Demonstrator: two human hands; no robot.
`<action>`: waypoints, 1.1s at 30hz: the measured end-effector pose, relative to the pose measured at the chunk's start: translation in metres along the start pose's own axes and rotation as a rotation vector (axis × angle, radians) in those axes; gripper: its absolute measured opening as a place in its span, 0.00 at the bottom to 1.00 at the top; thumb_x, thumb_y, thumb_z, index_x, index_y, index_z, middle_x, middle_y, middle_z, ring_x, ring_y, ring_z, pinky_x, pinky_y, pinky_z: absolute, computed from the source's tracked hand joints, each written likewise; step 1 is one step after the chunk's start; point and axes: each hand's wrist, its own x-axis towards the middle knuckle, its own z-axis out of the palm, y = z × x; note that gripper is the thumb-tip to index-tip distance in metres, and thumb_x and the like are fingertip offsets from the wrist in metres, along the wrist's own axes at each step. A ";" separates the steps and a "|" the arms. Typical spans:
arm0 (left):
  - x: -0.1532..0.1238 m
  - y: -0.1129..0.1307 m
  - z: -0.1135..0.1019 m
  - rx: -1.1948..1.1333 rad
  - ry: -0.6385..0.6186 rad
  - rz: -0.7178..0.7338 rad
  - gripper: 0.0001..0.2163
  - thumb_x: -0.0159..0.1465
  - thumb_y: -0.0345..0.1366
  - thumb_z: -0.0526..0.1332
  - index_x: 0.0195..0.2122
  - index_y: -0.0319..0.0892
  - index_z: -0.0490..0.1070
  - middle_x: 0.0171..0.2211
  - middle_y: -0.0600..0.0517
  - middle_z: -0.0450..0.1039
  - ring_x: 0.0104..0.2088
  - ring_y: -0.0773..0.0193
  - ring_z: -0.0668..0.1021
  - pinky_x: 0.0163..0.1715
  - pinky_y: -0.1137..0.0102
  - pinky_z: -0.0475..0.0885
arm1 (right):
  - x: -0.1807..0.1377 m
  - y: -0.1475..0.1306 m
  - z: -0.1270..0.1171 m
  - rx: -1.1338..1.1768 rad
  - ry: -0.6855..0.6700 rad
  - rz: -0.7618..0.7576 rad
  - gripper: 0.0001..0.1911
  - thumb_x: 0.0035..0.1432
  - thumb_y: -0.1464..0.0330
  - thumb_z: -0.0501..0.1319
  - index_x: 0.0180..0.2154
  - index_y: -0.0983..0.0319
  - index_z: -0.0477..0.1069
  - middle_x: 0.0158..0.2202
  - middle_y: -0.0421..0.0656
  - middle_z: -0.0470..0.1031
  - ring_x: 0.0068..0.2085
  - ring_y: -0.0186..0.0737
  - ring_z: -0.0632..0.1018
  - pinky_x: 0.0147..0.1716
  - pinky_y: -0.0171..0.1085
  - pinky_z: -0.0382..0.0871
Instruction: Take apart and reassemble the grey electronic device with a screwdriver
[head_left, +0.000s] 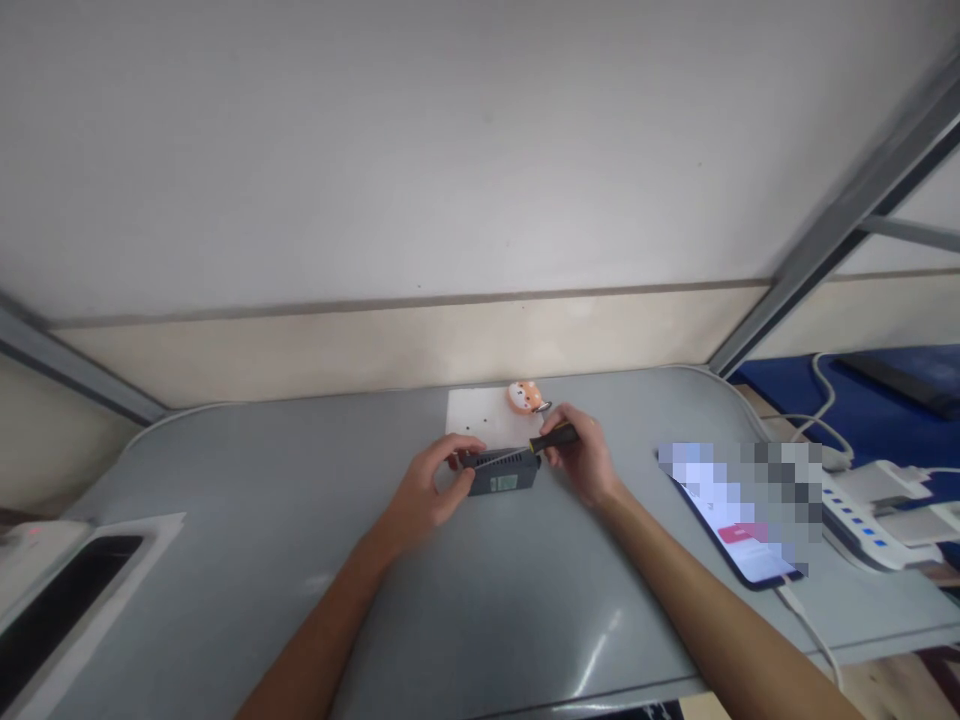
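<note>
A small dark box [517, 482] with a row of vent slots and a green-white label stands on the grey table. My left hand [442, 482] grips its left end between thumb and fingers. In my right hand [589, 455] is a screwdriver [556, 437] with a black and yellow handle, its shaft pointing left along the top of the box. The shaft's tip ends near my left thumb; whether it touches a screw I cannot tell. Behind the box lies a white sheet [466, 408] with a few small dark specks on it.
An orange and white animal-faced case [524, 397] sits on the sheet. To the right are a lit phone [720, 520] on a cable and a white power strip [862, 530] with plugs. A white and black device [67, 600] stands at left. Metal posts [810, 240] rise at both sides.
</note>
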 end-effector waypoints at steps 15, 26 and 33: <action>0.004 -0.013 -0.018 -0.161 0.063 -0.028 0.13 0.72 0.47 0.55 0.43 0.44 0.73 0.40 0.48 0.74 0.42 0.57 0.75 0.44 0.65 0.69 | 0.010 0.016 -0.002 -0.354 0.147 -0.024 0.26 0.65 0.45 0.57 0.38 0.60 0.79 0.25 0.39 0.74 0.26 0.38 0.70 0.29 0.36 0.62; -0.005 0.001 0.002 0.138 0.058 0.145 0.10 0.69 0.39 0.62 0.50 0.46 0.72 0.50 0.47 0.76 0.49 0.57 0.77 0.53 0.60 0.71 | 0.012 0.009 -0.007 -0.145 0.161 -0.006 0.22 0.64 0.50 0.58 0.34 0.60 0.79 0.22 0.39 0.72 0.24 0.36 0.68 0.25 0.35 0.60; -0.005 -0.002 0.002 0.238 0.036 0.255 0.06 0.71 0.34 0.61 0.48 0.46 0.74 0.45 0.48 0.79 0.47 0.58 0.80 0.50 0.61 0.74 | 0.014 -0.007 -0.020 0.118 0.210 -0.080 0.19 0.58 0.56 0.61 0.22 0.61 0.73 0.15 0.39 0.64 0.18 0.33 0.63 0.19 0.35 0.51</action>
